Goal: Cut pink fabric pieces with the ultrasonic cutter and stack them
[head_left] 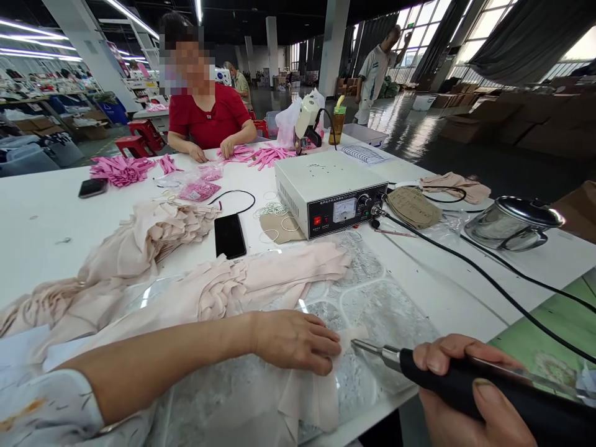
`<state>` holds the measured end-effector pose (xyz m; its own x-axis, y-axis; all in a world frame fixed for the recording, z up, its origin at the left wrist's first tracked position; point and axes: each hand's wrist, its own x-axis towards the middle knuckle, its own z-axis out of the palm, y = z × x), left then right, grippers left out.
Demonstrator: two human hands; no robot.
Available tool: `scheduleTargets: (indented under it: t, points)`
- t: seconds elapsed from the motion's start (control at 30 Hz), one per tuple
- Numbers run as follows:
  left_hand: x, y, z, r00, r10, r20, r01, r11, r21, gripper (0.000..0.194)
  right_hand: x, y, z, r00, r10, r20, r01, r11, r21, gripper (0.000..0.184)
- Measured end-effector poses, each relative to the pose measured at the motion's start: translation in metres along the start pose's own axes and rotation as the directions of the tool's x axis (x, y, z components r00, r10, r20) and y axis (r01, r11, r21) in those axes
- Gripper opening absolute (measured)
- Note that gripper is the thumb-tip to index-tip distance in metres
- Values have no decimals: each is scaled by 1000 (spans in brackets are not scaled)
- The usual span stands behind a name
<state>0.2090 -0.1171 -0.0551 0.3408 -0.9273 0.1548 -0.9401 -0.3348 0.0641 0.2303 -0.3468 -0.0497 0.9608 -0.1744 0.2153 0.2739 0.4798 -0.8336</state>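
My left hand (pixel 298 341) lies palm down on a thin beige fabric piece (pixel 321 400), fingers stretched out and pressing it against a clear sheet (pixel 395 316) on the table. My right hand (pixel 475 385) is wrapped round the black handle of a handheld ultrasonic cutter (pixel 447 379). Its narrow metal tip points left and meets the fabric's edge just beyond my left fingertips. Behind my left hand lies a layered stack of beige fabric pieces (pixel 279 273). Another beige pile (pixel 158 233) is farther left.
A control box (pixel 330 186) with a dial stands ahead, a black cable (pixel 465 273) running from it to the right. Nearby are a phone (pixel 230 236), a metal cup (pixel 507 226) and brown card patterns (pixel 414 207). Across the table, a person in red (pixel 209 118) handles pink strips (pixel 237 152).
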Motion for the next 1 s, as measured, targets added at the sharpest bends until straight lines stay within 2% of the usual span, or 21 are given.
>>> scheduleTargets:
  t: [0.2,0.47,0.67,0.83,1.0]
  points:
    - [-1,-1,2,999,8,-51,-9,1000,-24,21,6,9,-9,993,-47,109,47,999,-2,11]
    - [-4,0,5,999,-10,-52,9,1000,-19,21,5,10,-7,988,-86,128,87,996,2,11]
    - [-3,1,3,999,-21,-41,21,1000,-8,23,4,10,-7,990,-67,127,68,998,-1,12]
    - [-4,1,3,998,-28,-54,28,1000,-15,20,-2,2,-3,997,20,70,-22,999,26,13]
    - [-4,0,4,1000,-25,8,25,1000,-19,25,-9,-4,-4,990,41,135,-46,998,33,15]
